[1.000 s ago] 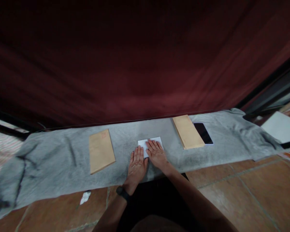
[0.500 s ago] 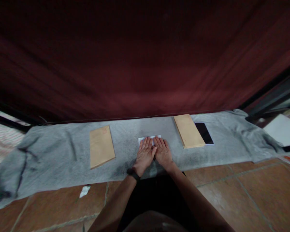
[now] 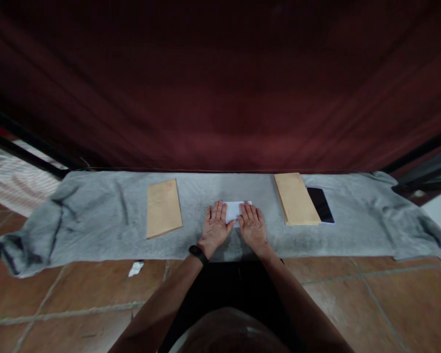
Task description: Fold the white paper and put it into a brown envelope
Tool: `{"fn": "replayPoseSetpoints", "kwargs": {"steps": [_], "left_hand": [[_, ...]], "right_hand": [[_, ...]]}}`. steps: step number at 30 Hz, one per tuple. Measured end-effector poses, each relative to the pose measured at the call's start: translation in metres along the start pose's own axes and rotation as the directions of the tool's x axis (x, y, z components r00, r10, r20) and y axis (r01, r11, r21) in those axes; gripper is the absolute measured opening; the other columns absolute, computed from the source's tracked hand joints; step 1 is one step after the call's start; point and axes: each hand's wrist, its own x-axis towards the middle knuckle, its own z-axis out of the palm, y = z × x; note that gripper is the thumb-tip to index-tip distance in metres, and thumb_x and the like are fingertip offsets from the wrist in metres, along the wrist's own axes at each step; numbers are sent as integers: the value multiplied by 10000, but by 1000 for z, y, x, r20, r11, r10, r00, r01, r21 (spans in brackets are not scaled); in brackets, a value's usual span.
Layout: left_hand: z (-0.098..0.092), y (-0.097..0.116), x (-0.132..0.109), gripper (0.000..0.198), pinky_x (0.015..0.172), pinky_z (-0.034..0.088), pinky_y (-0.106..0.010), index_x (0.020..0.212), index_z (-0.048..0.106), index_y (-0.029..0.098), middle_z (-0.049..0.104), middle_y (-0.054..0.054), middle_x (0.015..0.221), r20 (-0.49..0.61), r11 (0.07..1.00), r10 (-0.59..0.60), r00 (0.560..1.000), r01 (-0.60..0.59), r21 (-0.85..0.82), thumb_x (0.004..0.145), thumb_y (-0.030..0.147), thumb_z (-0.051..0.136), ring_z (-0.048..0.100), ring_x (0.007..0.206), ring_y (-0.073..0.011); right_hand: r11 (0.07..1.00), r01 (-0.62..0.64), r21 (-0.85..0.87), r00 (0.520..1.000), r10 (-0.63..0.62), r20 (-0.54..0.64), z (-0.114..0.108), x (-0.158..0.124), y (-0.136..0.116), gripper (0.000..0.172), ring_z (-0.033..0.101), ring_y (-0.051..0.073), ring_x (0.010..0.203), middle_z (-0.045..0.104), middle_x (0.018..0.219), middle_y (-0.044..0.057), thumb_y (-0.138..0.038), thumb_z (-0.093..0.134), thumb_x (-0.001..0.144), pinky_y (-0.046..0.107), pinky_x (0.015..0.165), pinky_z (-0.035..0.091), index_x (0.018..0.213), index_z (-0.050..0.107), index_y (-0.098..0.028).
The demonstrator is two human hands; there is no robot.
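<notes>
Between two flat, palm-down hands, a small white paper (image 3: 232, 212) lies on a grey cloth (image 3: 356, 220). Left hand (image 3: 214, 230) and right hand (image 3: 253, 229) rest at its sides, fingers slightly spread. They cover its side edges, so its long axis cannot be told; its far edge runs from hand to hand. Left of the hands is a brown envelope (image 3: 164, 209); right of them, stacked envelopes (image 3: 297, 200) partly hide a dark phone (image 3: 321, 205).
</notes>
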Motion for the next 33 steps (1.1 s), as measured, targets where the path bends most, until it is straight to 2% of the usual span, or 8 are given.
{"fn": "replayPoseSetpoints", "kwargs": {"steps": [7,12,15,21,26,29,33], "left_hand": [[0,2,1,689,1231,116,-533,1529,310,60,274,-195,1612,32,1000,-13,999,13,-16,973,460,378,182,1521,-300],[1,3,2,623,1236,99,-518,1524,338,69,279,-181,1612,37,998,-22,999,24,-50,961,333,350,190,1519,-292],[-1,4,3,616,1240,88,-501,1509,372,51,299,-198,1599,38,997,-15,999,18,-77,954,316,337,193,1518,-299],[-2,1,1,656,1228,115,-538,1515,354,51,293,-195,1607,41,997,-9,999,12,-73,965,409,350,203,1515,-309],[2,-3,0,708,1230,143,-509,1539,312,89,294,-167,1614,19,999,-28,999,29,-43,978,520,338,211,1516,-286],[2,-4,-1,703,1231,156,-497,1543,300,84,291,-165,1614,6,999,-27,1000,27,-39,986,511,335,210,1516,-278],[-1,-8,-6,678,1230,176,-488,1546,293,82,329,-157,1599,-8,998,-37,999,37,-43,998,481,312,224,1513,-263]], "right_hand": [[999,-35,28,999,35,9,-3,10,-9,517,358,288,1445,414,1546,157,-290,279,1046,523,1173,237,1521,386,-114],[993,84,81,991,-91,94,-1,22,-22,507,360,236,1450,390,1570,77,-309,255,1053,455,1196,238,1512,414,-163],[992,105,74,989,-112,96,1,22,-24,497,349,238,1455,404,1562,66,-314,267,1055,466,1201,218,1514,411,-187],[998,53,31,998,-55,40,6,17,-16,508,350,248,1454,399,1561,93,-350,296,1058,468,1193,229,1520,395,-162],[1000,8,15,1000,-8,0,4,12,-5,528,345,266,1453,398,1561,117,-349,286,1061,469,1186,236,1520,378,-104],[1000,-20,12,1000,20,-19,1,7,4,547,369,275,1437,425,1540,149,-364,302,1058,471,1177,243,1520,367,-77],[999,-45,11,999,45,-22,-3,0,15,558,385,280,1425,423,1545,142,-384,320,1051,471,1171,248,1529,357,-99]]}}
